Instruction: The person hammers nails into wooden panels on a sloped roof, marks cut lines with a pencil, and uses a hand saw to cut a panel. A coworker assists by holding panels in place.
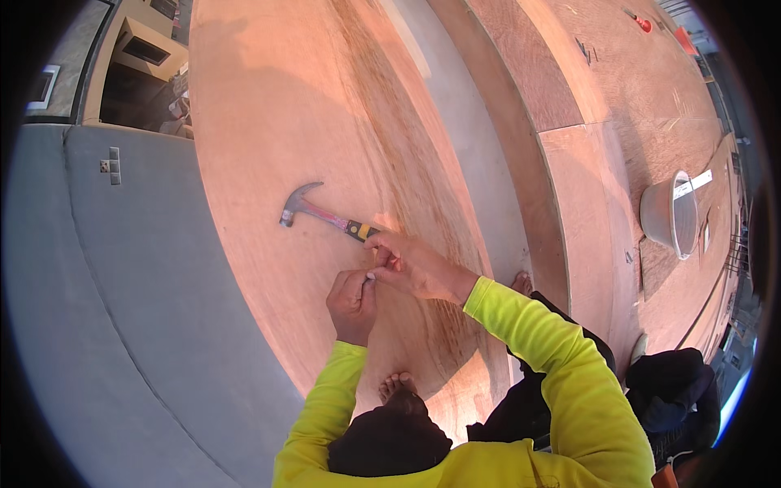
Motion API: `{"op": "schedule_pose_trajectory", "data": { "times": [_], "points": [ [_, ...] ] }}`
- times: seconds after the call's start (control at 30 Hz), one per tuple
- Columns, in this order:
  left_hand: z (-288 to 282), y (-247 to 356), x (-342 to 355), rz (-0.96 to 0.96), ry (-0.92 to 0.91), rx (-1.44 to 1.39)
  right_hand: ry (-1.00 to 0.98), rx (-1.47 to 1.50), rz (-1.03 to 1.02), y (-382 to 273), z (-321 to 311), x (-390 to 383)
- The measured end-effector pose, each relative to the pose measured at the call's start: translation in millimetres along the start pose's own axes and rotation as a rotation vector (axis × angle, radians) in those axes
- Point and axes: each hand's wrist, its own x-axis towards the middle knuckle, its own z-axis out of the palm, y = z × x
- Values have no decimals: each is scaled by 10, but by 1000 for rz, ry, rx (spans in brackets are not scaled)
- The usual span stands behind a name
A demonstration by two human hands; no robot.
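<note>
A claw hammer (325,213) with a grey head, a reddish shaft and a black-and-yellow grip points to the far left above the plywood sheet (277,122). My right hand (415,264) is closed around the end of its grip, which the fingers partly hide. Close below it, my left hand (352,299) is closed in a pinch. The fingertips of both hands meet, and a small pale spot shows between them. Whether that is a fingernail or a small held object I cannot tell.
My bare foot (397,385) rests on the plywood near me. Grey wall surface (163,268) lies left, with a small socket plate (111,166). Beyond a raised plywood edge (561,203) on the right stands a grey bucket (669,215) with a white strip across its rim. Dark clothing (671,390) shows lower right.
</note>
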Motion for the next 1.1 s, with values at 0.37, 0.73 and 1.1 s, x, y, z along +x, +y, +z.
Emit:
{"op": "schedule_pose_trajectory", "data": {
  "times": [0.37, 0.73, 1.1],
  "points": [
    [-314, 36, 610, -147, 507, -334, 52, -241, 182, 180, 307, 86],
    [1542, -11, 2329, 146, 84, -255, 994, 567, 160, 461, 197, -1026],
    [1990, 35, 2648, 85, 173, 22, 1008, 622, 122, 781, 123, -1140]
  ]
}}
